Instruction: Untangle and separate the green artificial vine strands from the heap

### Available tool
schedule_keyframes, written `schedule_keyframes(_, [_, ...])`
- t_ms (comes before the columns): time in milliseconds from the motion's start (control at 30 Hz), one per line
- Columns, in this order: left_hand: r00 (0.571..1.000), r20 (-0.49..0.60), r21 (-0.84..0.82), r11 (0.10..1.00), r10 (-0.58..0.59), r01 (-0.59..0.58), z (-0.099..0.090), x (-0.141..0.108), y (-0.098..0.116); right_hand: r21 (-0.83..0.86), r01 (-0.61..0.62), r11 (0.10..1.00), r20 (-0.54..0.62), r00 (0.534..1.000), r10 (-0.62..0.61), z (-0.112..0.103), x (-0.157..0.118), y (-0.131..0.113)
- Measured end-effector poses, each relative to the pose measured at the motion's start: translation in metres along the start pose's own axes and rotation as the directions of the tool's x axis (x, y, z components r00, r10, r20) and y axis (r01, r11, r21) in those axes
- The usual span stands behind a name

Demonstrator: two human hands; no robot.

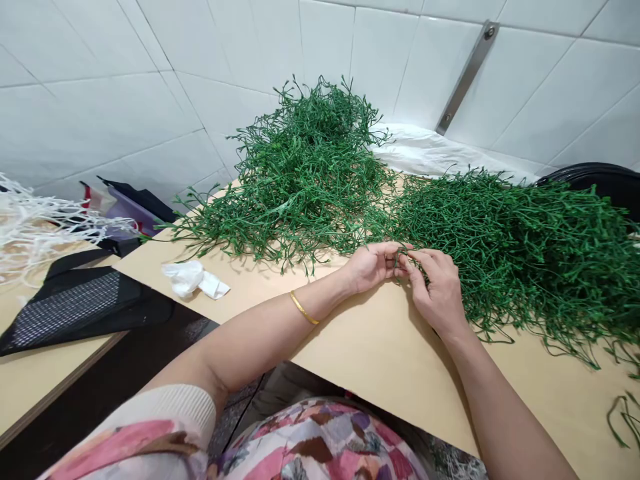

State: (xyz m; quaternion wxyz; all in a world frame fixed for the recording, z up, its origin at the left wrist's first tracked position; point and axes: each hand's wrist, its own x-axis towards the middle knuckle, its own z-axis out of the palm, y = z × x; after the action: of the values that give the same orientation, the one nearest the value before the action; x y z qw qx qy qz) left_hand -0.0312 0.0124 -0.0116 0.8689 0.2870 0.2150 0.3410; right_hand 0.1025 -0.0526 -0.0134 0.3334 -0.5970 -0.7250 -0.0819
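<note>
My left hand [373, 267] and my right hand [437, 287] meet over the tabletop, fingertips almost touching. Between them is a thin dark green plastic stem [400, 255], pinched by the fingers of both hands; much of it is hidden behind them. Just beyond the hands lies a large heap of similar green stems [310, 167], thin and tangled with small budded tips. A second heap of green stems [520, 247] spreads right beside my right hand.
A crumpled white tissue [195, 279] lies left on the wooden table [360, 360]. White stems [40, 220] and a black mesh bag [85, 300] occupy another surface at left. White sheeting [420, 150] runs along the tiled wall; a metal bracket [467, 77] is fixed there. A few loose stems [627, 417] lie far right.
</note>
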Motion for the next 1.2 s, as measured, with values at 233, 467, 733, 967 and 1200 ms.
schedule_keyframes(233, [0.999, -0.014, 0.183, 0.982, 0.042, -0.039, 0.000, 0.000, -0.002, 0.077, -0.047, 0.996, 0.027, 0.999, 0.045, -0.002, -0.001, 0.006])
schedule_keyframes(467, [0.994, -0.073, 0.295, 0.954, 0.080, -0.056, 0.000, -0.001, -0.005, 0.117, -0.038, 0.992, 0.027, 0.999, 0.035, -0.003, -0.001, 0.003])
schedule_keyframes(733, [0.986, -0.081, 0.397, 0.912, 0.148, -0.105, 0.003, 0.001, -0.016, 0.173, -0.038, 0.984, 0.029, 0.999, 0.034, 0.000, 0.002, 0.002])
schedule_keyframes(967, [0.988, 0.048, 0.501, 0.853, 0.146, -0.150, 0.005, -0.002, -0.016, -0.031, 0.046, 0.998, 0.082, 0.996, -0.043, 0.000, 0.001, 0.004])
schedule_keyframes(1200, [0.976, 0.038, 0.597, 0.778, 0.216, -0.196, 0.006, -0.003, -0.013, -0.090, 0.124, 0.988, 0.127, 0.986, -0.112, 0.003, -0.002, 0.006])
